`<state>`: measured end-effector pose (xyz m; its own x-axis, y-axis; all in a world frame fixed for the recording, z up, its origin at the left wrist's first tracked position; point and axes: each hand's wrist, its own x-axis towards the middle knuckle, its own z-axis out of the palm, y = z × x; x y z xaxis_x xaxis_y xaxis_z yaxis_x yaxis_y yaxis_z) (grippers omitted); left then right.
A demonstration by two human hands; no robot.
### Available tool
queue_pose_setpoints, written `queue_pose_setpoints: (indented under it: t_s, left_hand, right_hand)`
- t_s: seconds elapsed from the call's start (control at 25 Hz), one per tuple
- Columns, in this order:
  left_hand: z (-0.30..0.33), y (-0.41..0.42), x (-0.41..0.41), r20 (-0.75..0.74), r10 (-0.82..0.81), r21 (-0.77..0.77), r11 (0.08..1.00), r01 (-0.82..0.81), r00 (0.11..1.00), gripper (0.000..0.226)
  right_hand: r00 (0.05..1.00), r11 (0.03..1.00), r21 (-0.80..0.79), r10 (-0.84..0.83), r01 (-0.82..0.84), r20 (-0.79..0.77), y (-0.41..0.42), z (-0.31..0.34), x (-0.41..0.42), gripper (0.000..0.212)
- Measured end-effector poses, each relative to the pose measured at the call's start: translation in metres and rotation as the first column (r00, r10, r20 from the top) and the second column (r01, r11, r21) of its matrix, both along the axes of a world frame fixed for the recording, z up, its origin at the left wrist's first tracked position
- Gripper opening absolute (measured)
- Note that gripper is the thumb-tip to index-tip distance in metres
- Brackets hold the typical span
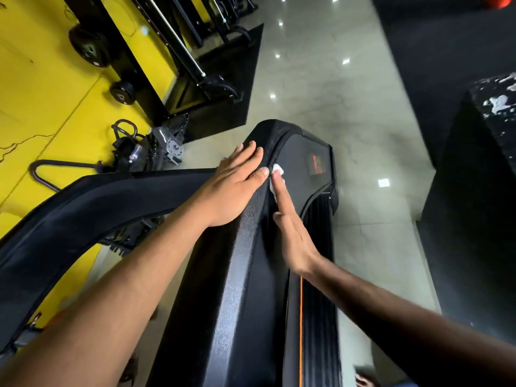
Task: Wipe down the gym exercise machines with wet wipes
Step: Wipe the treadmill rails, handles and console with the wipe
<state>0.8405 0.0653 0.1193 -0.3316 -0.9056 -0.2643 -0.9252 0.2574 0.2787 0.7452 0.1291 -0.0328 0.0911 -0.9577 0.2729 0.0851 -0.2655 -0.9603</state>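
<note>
One small white wet wipe (277, 172), crumpled, lies against the inner side of the black textured plastic treadmill side cover (251, 247), near its far rounded end. Only a bit of the wipe shows, beyond and beneath the fingertips.

Right hand (293, 227): fingers straight and pressed together, edge-on to the camera, flat against the cover's inner face with the wipe under them. Thumb stands a little apart from the palm.

Left hand (237, 185): palm down on the top of the same cover, fingers straight and held close together, thumb tip just beside the wipe. It holds nothing.

Both forearms bare, reaching in from the lower edge.

One treadmill belt deck (318, 317), black and ribbed, runs to the right of the cover, with one thin orange stripe (301, 331) along its edge. One small red display panel (317, 164) sits on the black housing at the far end.

One curved black padded rail (83, 208) sweeps across the left. Beyond it: yellow floor section (42, 93), two round black weight plates (89, 47) on a black rack, one black floor mat (231, 79), glossy grey tiled floor (321, 79) with ceiling-light reflections. One black speckled block (480, 191) stands at right.
</note>
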Motion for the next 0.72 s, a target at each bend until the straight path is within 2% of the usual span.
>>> queue_pose_setpoints:
  t_s: [0.08,0.16,0.2,0.28,0.36,0.44,0.52,0.6,0.64,0.72]
  left_hand:
    - [-0.002,-0.010,-0.003,0.011,-0.017,0.005,1.000,0.017,1.000,0.056]
    - [-0.006,-0.022,-0.004,0.038,-0.028,0.000,1.000,0.028,0.999,0.059]
    - [-0.009,-0.029,-0.005,0.066,-0.027,-0.006,1.000,0.028,0.997,0.062]
    - [-0.014,-0.044,-0.010,0.113,-0.020,-0.010,1.000,0.021,0.993,0.069]
    - [-0.018,-0.061,-0.014,0.123,0.004,0.002,1.000,-0.004,0.992,0.070]
    - [-0.021,-0.079,-0.020,0.139,0.014,0.022,1.000,-0.017,0.990,0.070]
    - [-0.026,-0.099,-0.029,0.180,0.017,0.055,0.998,-0.028,0.983,0.072]
    - [-0.031,-0.116,-0.038,0.199,0.024,0.093,0.995,-0.043,0.980,0.074]
    - [-0.034,-0.124,-0.040,0.201,0.030,0.104,0.993,-0.052,0.979,0.074]
    - [-0.039,-0.139,-0.045,0.200,0.046,0.116,0.991,-0.070,0.979,0.073]
  right_hand:
    - [1.000,0.984,0.176,0.005,-0.008,0.016,-0.053,-0.020,-0.017,0.077]
    - [0.999,0.960,0.281,-0.003,-0.007,0.035,-0.045,-0.044,-0.025,0.094]
    - [0.999,0.965,0.259,0.024,-0.035,0.045,-0.023,-0.045,-0.022,0.097]
    - [0.994,0.990,0.090,0.106,-0.108,0.026,0.018,-0.044,-0.010,0.081]
    - [0.991,0.994,0.031,0.102,-0.105,0.082,-0.003,-0.036,-0.005,0.070]
    - [0.998,0.986,0.165,0.030,-0.038,0.048,-0.067,-0.029,-0.015,0.073]
    - [0.998,0.943,0.331,0.017,-0.035,0.056,-0.121,-0.053,-0.032,0.073]
    - [0.995,0.914,0.399,0.032,-0.066,0.093,-0.111,-0.077,-0.040,0.079]
    - [0.994,0.929,0.358,0.065,-0.093,0.089,-0.088,-0.077,-0.040,0.083]
    - [0.986,0.974,0.174,0.124,-0.142,0.108,-0.051,-0.062,-0.033,0.076]
